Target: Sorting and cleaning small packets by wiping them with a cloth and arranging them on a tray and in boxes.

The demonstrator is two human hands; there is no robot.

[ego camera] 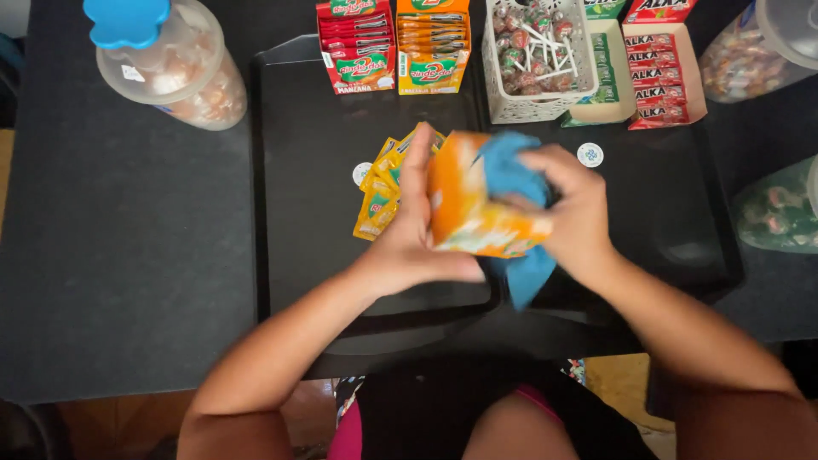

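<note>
My left hand (pixel 409 238) grips an empty orange cardboard box (pixel 469 209) by its left side, holding it above a black tray (pixel 307 145). A blue cloth (pixel 511 175) is pressed into and over the box by my right hand (pixel 575 209), and its tail hangs below the box. Several small yellow-orange sachets (pixel 383 192) lie in a loose pile on the tray just behind my left hand.
Behind the tray stand a red sachet box (pixel 355 47), an orange sachet box (pixel 433 47), a white basket of lollipops (pixel 535 55) and red and green candy boxes (pixel 660 72). Clear candy jars sit at the far left (pixel 175 68) and right (pixel 750 51). Two round white tokens lie on the tray.
</note>
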